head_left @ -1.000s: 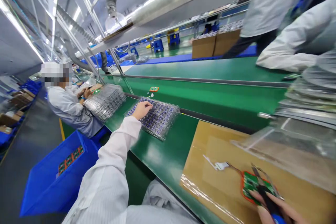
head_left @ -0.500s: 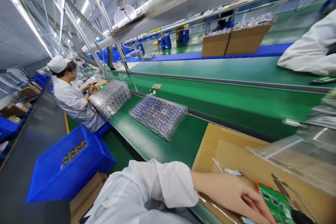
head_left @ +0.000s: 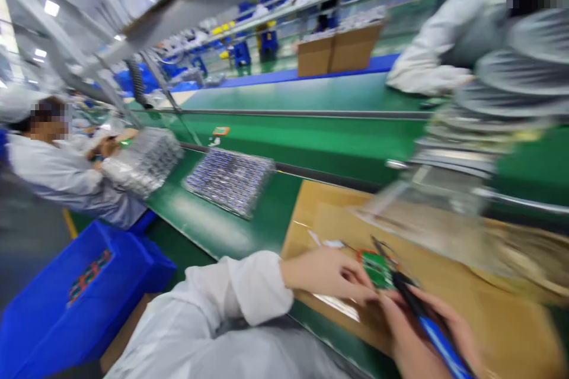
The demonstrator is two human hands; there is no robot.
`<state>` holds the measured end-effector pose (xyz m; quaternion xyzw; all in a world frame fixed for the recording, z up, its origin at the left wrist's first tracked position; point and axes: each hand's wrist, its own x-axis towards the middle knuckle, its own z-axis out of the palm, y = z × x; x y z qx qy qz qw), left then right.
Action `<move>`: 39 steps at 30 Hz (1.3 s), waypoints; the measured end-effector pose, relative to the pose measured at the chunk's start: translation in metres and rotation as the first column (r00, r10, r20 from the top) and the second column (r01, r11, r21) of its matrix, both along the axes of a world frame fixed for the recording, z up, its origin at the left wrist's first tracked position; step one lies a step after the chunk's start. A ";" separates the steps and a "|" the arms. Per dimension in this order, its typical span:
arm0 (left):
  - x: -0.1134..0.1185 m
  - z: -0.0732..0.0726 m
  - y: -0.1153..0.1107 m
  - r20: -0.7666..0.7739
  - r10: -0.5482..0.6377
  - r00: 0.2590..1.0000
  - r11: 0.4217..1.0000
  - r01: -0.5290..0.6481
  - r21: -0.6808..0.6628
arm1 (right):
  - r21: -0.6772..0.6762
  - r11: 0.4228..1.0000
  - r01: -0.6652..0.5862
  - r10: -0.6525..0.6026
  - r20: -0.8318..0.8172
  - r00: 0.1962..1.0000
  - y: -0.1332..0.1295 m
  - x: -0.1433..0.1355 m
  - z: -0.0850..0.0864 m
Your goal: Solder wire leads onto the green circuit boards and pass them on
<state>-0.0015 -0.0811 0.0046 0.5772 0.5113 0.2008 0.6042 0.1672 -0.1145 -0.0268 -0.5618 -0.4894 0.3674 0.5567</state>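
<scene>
A green circuit board with orange edges (head_left: 377, 269) is over the brown cardboard mat (head_left: 444, 308). My left hand (head_left: 331, 275) reaches in from the left, its fingers bent at the board's near left corner; blur hides exactly what they pinch. At the lower right, my right hand (head_left: 427, 325) is wrapped round a soldering iron (head_left: 433, 328) with a blue and black handle. Its dark front end points up and left, beside the board's right edge. A white slip (head_left: 333, 244) lies behind my left hand.
Clear trays (head_left: 231, 180) lie left of the mat. A blue bin (head_left: 48, 320) holding boards stands at the lower left. A clear duct hood (head_left: 444, 189) hangs at the right. One person (head_left: 57, 160) works at the left, another person's sleeve (head_left: 427, 59) is across the line.
The view has swung right, so things appear further left. My right hand and the blue handle have come into view, and my left fingers now meet the board's near edge.
</scene>
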 end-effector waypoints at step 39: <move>-0.003 -0.010 0.059 -0.503 -0.032 0.863 0.856 0.284 0.431 | 0.111 0.994 0.016 -0.049 0.299 0.953 -0.015 0.039 -0.024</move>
